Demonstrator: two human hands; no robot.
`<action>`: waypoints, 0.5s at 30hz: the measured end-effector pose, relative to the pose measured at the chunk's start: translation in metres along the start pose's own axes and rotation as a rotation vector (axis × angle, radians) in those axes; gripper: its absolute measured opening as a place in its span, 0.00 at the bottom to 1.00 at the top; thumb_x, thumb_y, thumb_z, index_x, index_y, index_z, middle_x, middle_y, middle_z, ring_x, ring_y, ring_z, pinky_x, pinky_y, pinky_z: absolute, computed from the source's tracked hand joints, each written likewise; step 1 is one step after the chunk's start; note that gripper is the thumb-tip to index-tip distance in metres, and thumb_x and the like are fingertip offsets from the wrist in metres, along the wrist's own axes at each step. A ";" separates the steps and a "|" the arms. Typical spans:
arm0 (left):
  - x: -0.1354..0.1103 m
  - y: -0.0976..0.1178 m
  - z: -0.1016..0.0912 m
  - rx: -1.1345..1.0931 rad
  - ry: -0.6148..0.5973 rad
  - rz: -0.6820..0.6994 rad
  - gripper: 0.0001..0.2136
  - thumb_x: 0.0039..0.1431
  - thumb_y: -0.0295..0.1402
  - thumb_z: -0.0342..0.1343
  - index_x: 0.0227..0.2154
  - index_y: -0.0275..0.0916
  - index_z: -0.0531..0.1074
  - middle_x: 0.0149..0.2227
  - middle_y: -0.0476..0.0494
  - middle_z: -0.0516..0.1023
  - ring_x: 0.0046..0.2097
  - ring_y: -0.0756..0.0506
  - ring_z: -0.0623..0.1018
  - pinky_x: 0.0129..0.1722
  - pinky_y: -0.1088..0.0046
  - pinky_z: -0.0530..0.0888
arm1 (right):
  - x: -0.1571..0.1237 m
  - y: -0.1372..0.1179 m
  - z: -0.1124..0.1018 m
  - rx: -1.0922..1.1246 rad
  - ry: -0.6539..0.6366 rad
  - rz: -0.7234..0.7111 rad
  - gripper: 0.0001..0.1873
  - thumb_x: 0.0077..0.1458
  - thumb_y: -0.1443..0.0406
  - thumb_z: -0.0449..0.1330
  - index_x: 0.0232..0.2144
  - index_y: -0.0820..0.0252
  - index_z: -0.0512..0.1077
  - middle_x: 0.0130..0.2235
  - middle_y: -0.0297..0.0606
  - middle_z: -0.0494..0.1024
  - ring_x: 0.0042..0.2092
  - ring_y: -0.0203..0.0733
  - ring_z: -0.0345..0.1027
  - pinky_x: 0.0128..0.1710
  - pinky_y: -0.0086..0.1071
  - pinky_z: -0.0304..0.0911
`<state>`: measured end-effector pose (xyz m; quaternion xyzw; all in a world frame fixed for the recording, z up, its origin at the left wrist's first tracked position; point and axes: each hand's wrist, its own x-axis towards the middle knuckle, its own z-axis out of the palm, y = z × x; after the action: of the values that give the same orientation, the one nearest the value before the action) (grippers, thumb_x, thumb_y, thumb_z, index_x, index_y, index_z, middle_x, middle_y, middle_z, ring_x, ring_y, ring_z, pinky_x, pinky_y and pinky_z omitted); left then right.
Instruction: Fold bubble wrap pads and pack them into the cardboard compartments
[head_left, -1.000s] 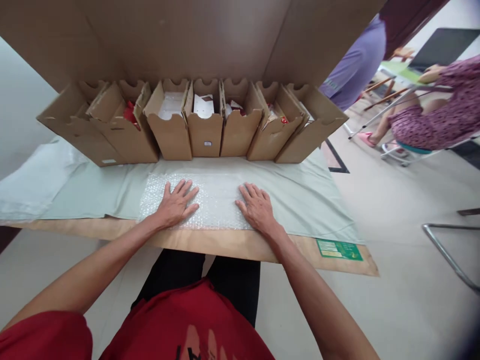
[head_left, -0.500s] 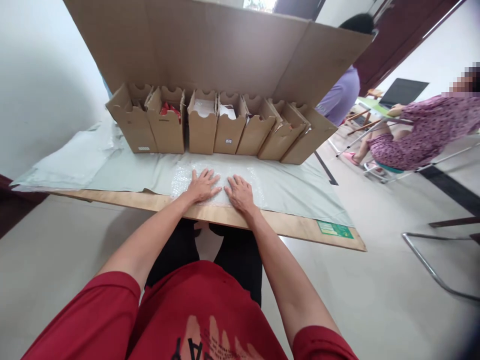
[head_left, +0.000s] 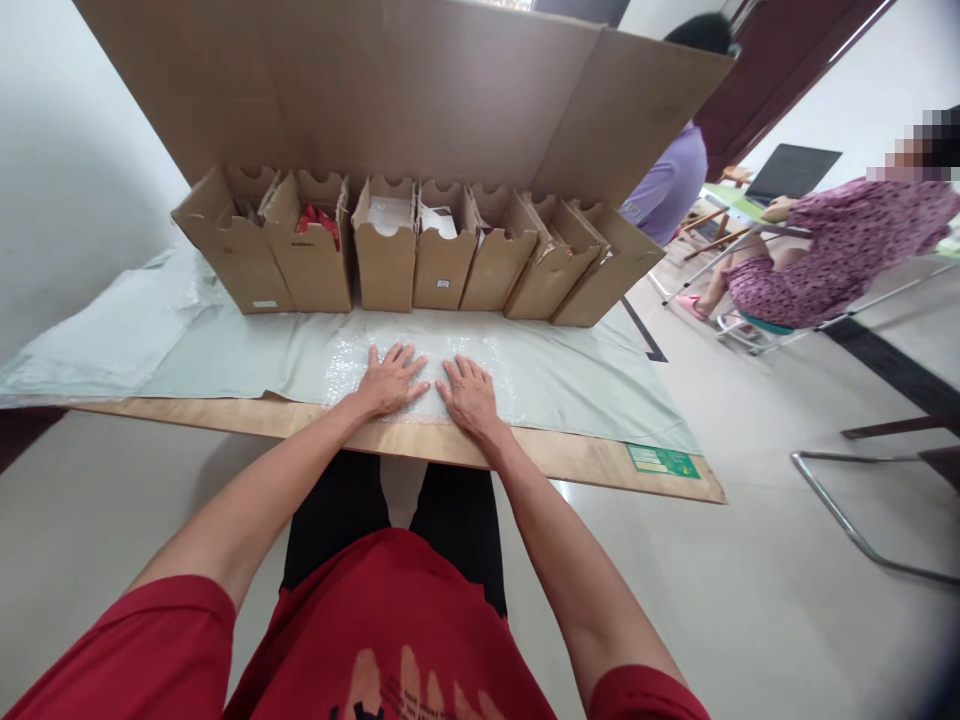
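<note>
A clear sheet of bubble wrap [head_left: 341, 365] lies flat on the pale green cloth [head_left: 577, 385] at the front of the table. On its left part rests my left hand [head_left: 390, 382], palm down with the fingers spread. My right hand [head_left: 469, 393] lies flat on the right part of the sheet, fingers apart, a short gap from the left. Neither hand grips anything. What lies under the palms is hidden.
Behind the sheet stand several open cardboard bins [head_left: 382, 265], some holding red or white items. A tall cardboard panel [head_left: 420, 100] rises behind them. White sheets [head_left: 97, 325] are stacked at left. Two people sit at right, one near a laptop [head_left: 793, 175].
My view has shifted slightly, so the table and bins sit a little differently in the picture. Both hands stay flat on the bubble wrap.
</note>
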<state>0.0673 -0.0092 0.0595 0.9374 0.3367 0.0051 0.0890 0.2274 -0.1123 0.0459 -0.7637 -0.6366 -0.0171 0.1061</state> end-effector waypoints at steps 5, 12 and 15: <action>-0.013 -0.009 -0.008 -0.030 -0.025 -0.014 0.31 0.71 0.49 0.44 0.72 0.41 0.54 0.76 0.33 0.46 0.76 0.32 0.46 0.71 0.37 0.44 | -0.036 0.049 -0.019 0.017 -0.067 -0.086 0.25 0.71 0.58 0.50 0.64 0.61 0.68 0.69 0.50 0.66 0.69 0.57 0.58 0.64 0.48 0.57; -0.081 -0.050 -0.008 -0.040 0.070 0.179 0.32 0.68 0.53 0.48 0.68 0.41 0.61 0.73 0.34 0.59 0.74 0.31 0.55 0.71 0.42 0.52 | -0.088 0.123 -0.061 0.145 -0.050 -0.190 0.22 0.67 0.57 0.55 0.60 0.58 0.70 0.63 0.48 0.73 0.66 0.55 0.65 0.60 0.51 0.63; -0.094 -0.058 -0.004 -0.028 0.077 0.245 0.31 0.67 0.51 0.51 0.67 0.40 0.64 0.71 0.33 0.63 0.72 0.31 0.60 0.70 0.43 0.54 | -0.085 0.123 -0.060 0.136 -0.128 -0.295 0.24 0.65 0.62 0.57 0.61 0.59 0.69 0.65 0.49 0.71 0.65 0.55 0.66 0.57 0.49 0.66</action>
<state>-0.0421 -0.0246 0.0582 0.9692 0.2229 0.0566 0.0878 0.3374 -0.2266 0.0737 -0.6526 -0.7468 0.0595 0.1132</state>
